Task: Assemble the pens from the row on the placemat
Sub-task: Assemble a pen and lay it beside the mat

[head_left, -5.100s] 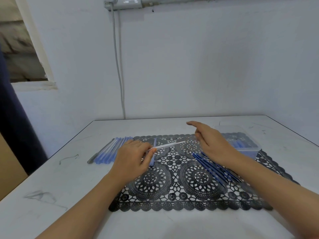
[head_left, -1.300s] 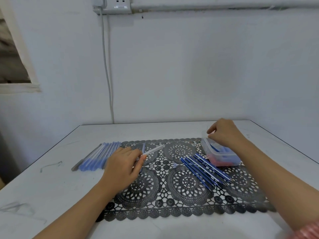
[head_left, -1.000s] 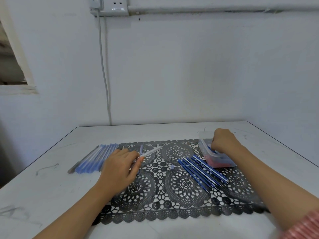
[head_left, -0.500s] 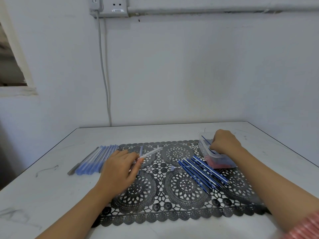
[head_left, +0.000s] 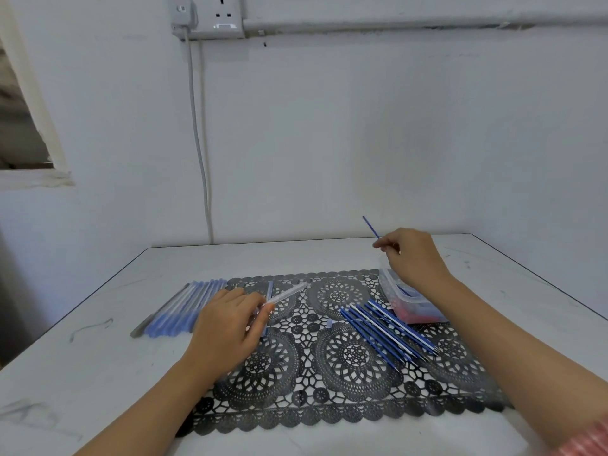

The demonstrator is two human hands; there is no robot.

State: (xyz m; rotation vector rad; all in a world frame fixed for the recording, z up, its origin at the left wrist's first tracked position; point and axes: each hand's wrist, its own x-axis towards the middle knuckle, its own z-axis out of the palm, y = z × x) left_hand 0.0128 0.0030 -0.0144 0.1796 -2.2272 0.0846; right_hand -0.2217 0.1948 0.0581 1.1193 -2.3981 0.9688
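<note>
Blue refill (head_left: 371, 227) is rising above the plastic tub (head_left: 409, 302), pinched in my right hand (head_left: 413, 258); my left hand (head_left: 230, 320) is gripping a clear barrel (head_left: 289, 292) over the placemat (head_left: 345, 383).

A white table (head_left: 82, 373) meets a pale wall (head_left: 362, 143) bearing a socket (head_left: 214, 18) and cable (head_left: 199, 143).

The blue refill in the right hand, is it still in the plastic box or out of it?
Out. The right hand pinches the blue refill above the plastic box, its free end angled up against the wall.
</note>
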